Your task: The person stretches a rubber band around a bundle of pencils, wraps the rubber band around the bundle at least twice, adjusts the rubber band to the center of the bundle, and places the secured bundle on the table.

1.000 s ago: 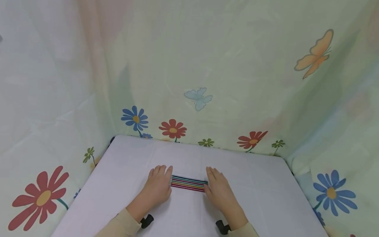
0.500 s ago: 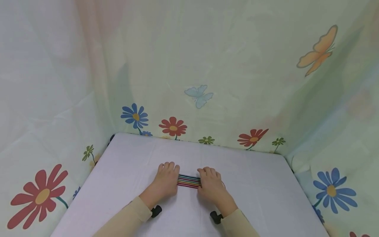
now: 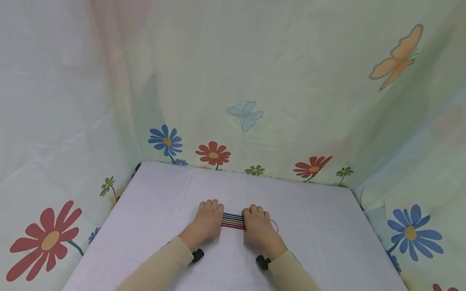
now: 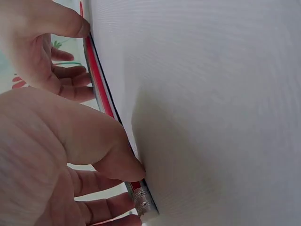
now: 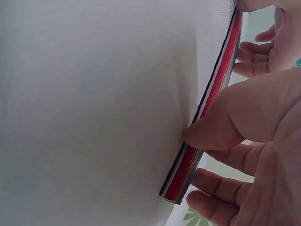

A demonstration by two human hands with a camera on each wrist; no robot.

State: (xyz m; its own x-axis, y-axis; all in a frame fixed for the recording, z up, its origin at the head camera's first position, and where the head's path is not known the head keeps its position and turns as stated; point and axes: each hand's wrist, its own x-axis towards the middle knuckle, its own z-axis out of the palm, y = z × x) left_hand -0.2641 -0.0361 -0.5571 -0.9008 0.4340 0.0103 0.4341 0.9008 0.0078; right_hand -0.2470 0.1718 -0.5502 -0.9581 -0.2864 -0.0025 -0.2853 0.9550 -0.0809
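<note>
Several pencils in different colours (image 3: 233, 220) lie side by side in a flat row, spanning the space between both hands. My left hand (image 3: 209, 221) grips the left end, its thumb pressed along the near side and its fingers on the far side. A metal ferrule (image 4: 142, 198) with a pale eraser sticks out below that thumb in the left wrist view. On the other end, my right hand (image 3: 259, 227) pinches the row between thumb and fingers. Flat pencil ends (image 5: 178, 190) project past it in the right wrist view. A thin red loop (image 3: 277, 226) shows beside the right hand; its material is unclear.
A white-covered table (image 3: 309, 226) lies under the hands. Behind and beside it hangs a curtain (image 3: 189, 81) printed with flowers and butterflies. Black pieces, such as the left one (image 3: 198, 255) and the right one (image 3: 263, 262), sit by the wrists.
Both hands have come closer together, the left moving right and the right moving left along the pencils. Their fingers are more curled, and the red loop has appeared beside the right hand.
</note>
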